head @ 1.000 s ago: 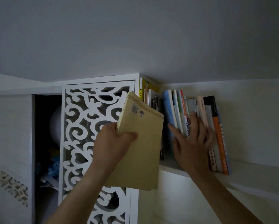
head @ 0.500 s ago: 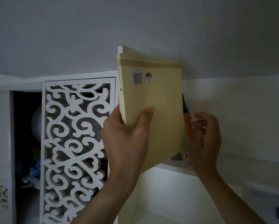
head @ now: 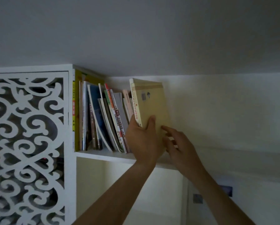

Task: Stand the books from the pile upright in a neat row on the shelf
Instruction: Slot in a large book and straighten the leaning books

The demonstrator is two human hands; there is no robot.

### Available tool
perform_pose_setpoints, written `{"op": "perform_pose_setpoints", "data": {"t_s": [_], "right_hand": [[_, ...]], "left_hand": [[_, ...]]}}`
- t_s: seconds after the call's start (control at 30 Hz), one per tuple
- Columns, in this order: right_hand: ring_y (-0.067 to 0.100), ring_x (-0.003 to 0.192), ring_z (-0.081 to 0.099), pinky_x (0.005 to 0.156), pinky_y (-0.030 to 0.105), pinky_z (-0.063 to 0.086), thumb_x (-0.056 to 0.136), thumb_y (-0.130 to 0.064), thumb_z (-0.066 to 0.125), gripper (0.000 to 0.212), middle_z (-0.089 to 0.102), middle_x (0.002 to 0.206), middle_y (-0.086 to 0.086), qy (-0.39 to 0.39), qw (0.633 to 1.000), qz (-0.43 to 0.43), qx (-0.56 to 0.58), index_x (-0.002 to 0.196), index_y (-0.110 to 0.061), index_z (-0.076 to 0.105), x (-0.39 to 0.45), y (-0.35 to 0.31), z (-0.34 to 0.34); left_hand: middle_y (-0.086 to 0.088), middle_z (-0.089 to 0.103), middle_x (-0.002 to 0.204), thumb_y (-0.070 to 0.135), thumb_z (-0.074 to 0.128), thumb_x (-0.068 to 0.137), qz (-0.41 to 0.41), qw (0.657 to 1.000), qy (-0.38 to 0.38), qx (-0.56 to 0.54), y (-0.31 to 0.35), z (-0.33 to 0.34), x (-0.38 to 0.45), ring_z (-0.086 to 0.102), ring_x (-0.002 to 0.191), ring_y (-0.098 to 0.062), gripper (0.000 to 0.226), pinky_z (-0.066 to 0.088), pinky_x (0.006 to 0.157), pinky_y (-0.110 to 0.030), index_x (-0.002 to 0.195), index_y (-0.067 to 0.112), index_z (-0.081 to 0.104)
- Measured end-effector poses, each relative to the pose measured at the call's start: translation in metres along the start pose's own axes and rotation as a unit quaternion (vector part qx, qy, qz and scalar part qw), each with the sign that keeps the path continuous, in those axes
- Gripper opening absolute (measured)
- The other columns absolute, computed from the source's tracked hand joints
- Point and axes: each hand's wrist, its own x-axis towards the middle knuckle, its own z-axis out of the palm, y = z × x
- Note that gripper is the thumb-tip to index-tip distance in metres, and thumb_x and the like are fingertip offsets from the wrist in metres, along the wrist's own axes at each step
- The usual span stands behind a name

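A tall pale-yellow book (head: 150, 103) stands at the right end of a row of books (head: 103, 117) on a high white shelf (head: 103, 155). My left hand (head: 144, 138) grips its lower part, thumb on the back cover, fingers hidden behind the spine side. My right hand (head: 178, 143) is just right of it with fingers spread, the index fingertip touching the cover's lower right. The row's books lean to the left; the yellow one is nearly upright. The pile is out of view.
A white cabinet door with a cut-out scroll pattern (head: 28, 143) fills the left. The ceiling (head: 136, 38) is close above the books. The shelf runs on to the right along a white wall (head: 225, 111). A lower compartment (head: 127, 192) opens beneath.
The left hand carried the yellow book from in front of the cabinet up and onto the shelf at the row's right end. The right hand left the row's books and now touches the yellow cover.
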Motion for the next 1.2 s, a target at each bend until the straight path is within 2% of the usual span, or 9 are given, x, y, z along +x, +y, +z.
{"op": "perform_pose_setpoints", "data": {"t_s": [0.13, 0.23, 0.3, 0.37, 0.43, 0.53, 0.7, 0.87, 1.2], "right_hand": [[-0.005, 0.108, 0.063, 0.084, 0.014, 0.054, 0.104, -0.016, 0.055, 0.052, 0.060, 0.130, -0.025, -0.142, 0.987, 0.024, 0.063, 0.140, -0.051, 0.043, -0.013, 0.002, -0.005], [-0.014, 0.113, 0.059, 0.088, 0.012, 0.051, 0.103, -0.009, 0.056, 0.060, 0.055, 0.117, -0.048, -0.214, 0.971, 0.020, 0.104, 0.130, -0.060, 0.036, -0.012, 0.001, -0.011], [-0.006, 0.122, 0.058, 0.094, 0.021, 0.055, 0.100, -0.011, 0.062, 0.066, 0.054, 0.132, -0.037, -0.244, 0.964, 0.010, 0.102, 0.137, -0.059, 0.035, -0.006, 0.003, -0.011], [0.006, 0.130, 0.055, 0.100, 0.034, 0.056, 0.093, -0.025, 0.073, 0.073, 0.051, 0.143, -0.022, -0.249, 0.965, 0.014, 0.081, 0.144, -0.056, 0.033, 0.000, 0.002, -0.008], [0.009, 0.128, 0.056, 0.098, 0.028, 0.056, 0.089, -0.034, 0.077, 0.072, 0.052, 0.137, -0.020, -0.231, 0.969, 0.038, 0.075, 0.142, -0.054, 0.033, 0.005, 0.004, -0.006], [0.001, 0.118, 0.061, 0.083, 0.008, 0.050, 0.095, -0.038, 0.069, 0.057, 0.059, 0.130, -0.022, -0.191, 0.980, 0.042, 0.041, 0.143, -0.047, 0.041, 0.006, 0.008, -0.010], [0.007, 0.116, 0.063, 0.089, 0.027, 0.054, 0.108, -0.043, 0.043, 0.031, 0.065, 0.129, -0.013, -0.090, 0.975, 0.154, 0.134, 0.136, -0.042, 0.055, 0.014, 0.025, -0.017], [0.016, 0.105, 0.069, 0.084, 0.034, 0.062, 0.110, -0.029, 0.041, 0.026, 0.069, 0.120, -0.001, 0.000, 0.945, 0.230, 0.231, 0.129, -0.027, 0.059, 0.018, 0.030, -0.015], [0.013, 0.113, 0.067, 0.096, 0.040, 0.059, 0.110, -0.035, 0.040, 0.031, 0.067, 0.128, -0.006, -0.018, 0.965, 0.190, 0.178, 0.136, -0.033, 0.056, 0.014, 0.035, -0.013]], "left_hand": [[0.003, 0.066, 0.115, 0.029, 0.076, 0.093, -0.014, 0.999, 0.006, 0.040, -0.027, 0.025, -0.004, 0.067, 0.110, -0.018, 0.035, 0.063, 0.088, -0.041, 0.123, 0.014, 0.068], [-0.004, 0.062, 0.123, 0.029, 0.069, 0.098, 0.008, 0.999, 0.002, 0.049, -0.030, 0.035, -0.004, 0.064, 0.115, -0.020, 0.040, 0.061, 0.093, -0.035, 0.132, 0.009, 0.062], [-0.004, 0.057, 0.129, 0.036, 0.056, 0.105, 0.034, 0.998, -0.036, 0.039, -0.033, 0.035, -0.006, 0.060, 0.118, -0.017, 0.037, 0.055, 0.091, -0.022, 0.136, 0.016, 0.057], [-0.001, 0.056, 0.128, 0.049, 0.039, 0.108, 0.052, 0.995, -0.090, 0.010, -0.036, 0.030, -0.007, 0.058, 0.114, -0.011, 0.026, 0.052, 0.092, -0.022, 0.127, 0.046, 0.056], [0.000, 0.060, 0.117, 0.054, 0.032, 0.106, 0.073, 0.989, -0.126, 0.019, -0.041, 0.020, -0.001, 0.062, 0.103, -0.008, 0.025, 0.056, 0.089, -0.028, 0.105, 0.058, 0.057], [0.002, 0.061, 0.107, 0.055, 0.029, 0.104, 0.173, 0.964, -0.149, 0.139, -0.053, 0.002, 0.019, 0.058, 0.096, -0.002, 0.046, 0.044, 0.086, -0.006, 0.107, 0.027, 0.067], [0.002, 0.051, 0.109, 0.047, 0.034, 0.108, 0.283, 0.917, -0.175, 0.220, -0.072, -0.010, 0.042, 0.045, 0.092, -0.006, 0.043, 0.035, 0.080, -0.005, 0.111, 0.014, 0.061], [-0.006, 0.047, 0.124, 0.047, 0.042, 0.104, 0.262, 0.935, -0.152, 0.185, -0.080, -0.009, 0.044, 0.049, 0.100, -0.007, 0.049, 0.045, 0.082, -0.006, 0.131, 0.008, 0.053], [-0.013, 0.038, 0.140, 0.039, 0.050, 0.104, 0.302, 0.911, -0.159, 0.231, -0.092, -0.009, 0.048, 0.042, 0.113, -0.002, 0.064, 0.038, 0.082, -0.002, 0.159, 0.012, 0.032]]}}
